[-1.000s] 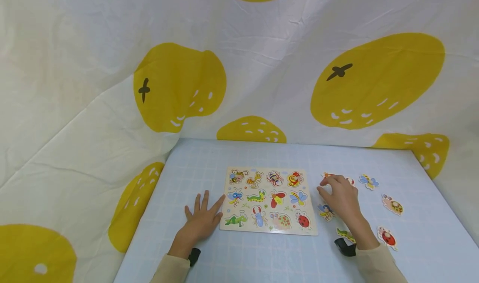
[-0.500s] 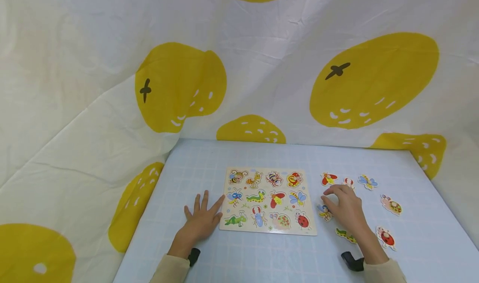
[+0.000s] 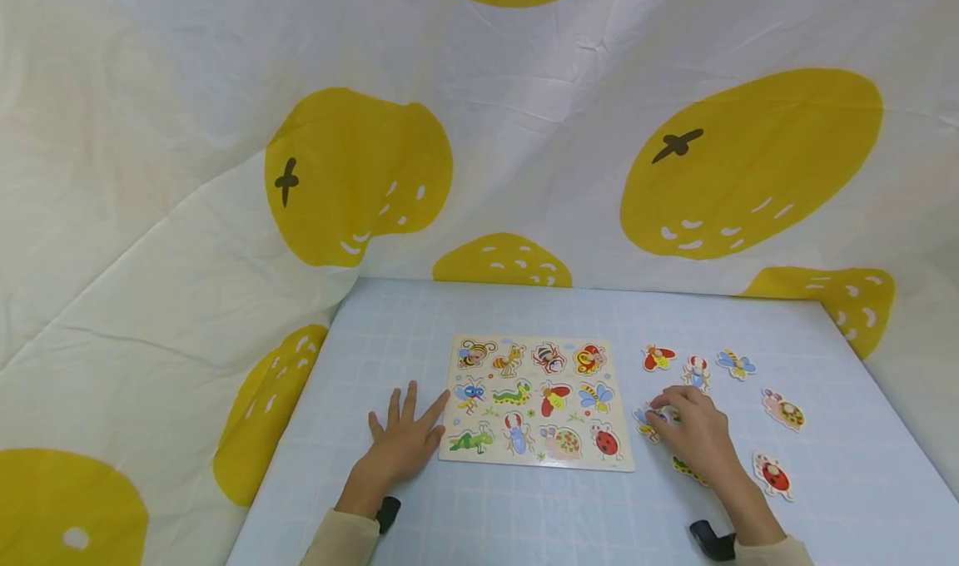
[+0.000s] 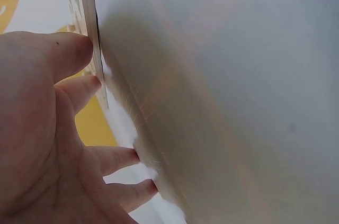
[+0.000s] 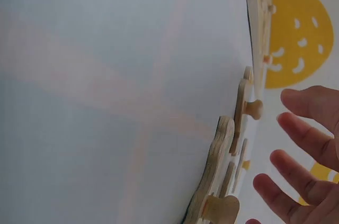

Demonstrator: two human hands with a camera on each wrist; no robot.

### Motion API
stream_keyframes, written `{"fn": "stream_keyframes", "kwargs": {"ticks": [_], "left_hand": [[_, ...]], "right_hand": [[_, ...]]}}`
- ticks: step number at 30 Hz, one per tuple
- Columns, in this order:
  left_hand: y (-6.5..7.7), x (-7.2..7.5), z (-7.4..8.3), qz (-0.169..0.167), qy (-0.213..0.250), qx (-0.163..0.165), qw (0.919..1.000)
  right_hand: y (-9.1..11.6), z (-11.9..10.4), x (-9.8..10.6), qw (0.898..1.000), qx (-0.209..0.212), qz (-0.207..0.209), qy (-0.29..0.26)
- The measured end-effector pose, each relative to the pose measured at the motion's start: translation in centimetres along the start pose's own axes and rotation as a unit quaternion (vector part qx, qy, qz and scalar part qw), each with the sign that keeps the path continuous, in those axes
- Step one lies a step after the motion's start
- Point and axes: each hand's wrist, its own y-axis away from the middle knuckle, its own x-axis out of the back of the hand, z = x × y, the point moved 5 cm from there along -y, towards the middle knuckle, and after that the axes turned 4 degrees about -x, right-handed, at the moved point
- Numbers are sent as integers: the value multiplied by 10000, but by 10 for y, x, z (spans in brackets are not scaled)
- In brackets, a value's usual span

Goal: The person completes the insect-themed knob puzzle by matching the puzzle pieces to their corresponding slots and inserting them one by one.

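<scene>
Blue insect piece [image 3: 644, 426] lies on the counter [image 3: 524, 516] just below the bent fingers [image 5: 304, 134] of the right hand [image 3: 697, 429], slightly apart; the left hand [image 3: 403, 445], fingers spread, touches the board [image 3: 528, 368]

Showing no readable text, brand or number
Bearing only dark cross-shaped marks [image 3: 678, 145] on two yellow fruit prints [image 3: 757, 175] of the hanging cloth [image 3: 524, 158]; spelling out nothing legible on the puzzle board [image 3: 528, 354].

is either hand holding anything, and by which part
Nothing is held: the right hand is apart from the knobs; the left hand only touches the board.
</scene>
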Motion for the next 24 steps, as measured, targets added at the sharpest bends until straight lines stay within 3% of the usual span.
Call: {"fn": "stream_keyframes", "kwargs": {"ticks": [24], "left_hand": [[2,3,2,82,3,-72,9999]], "right_hand": [[3,9,-11,9983,-185,-294,469]]}}
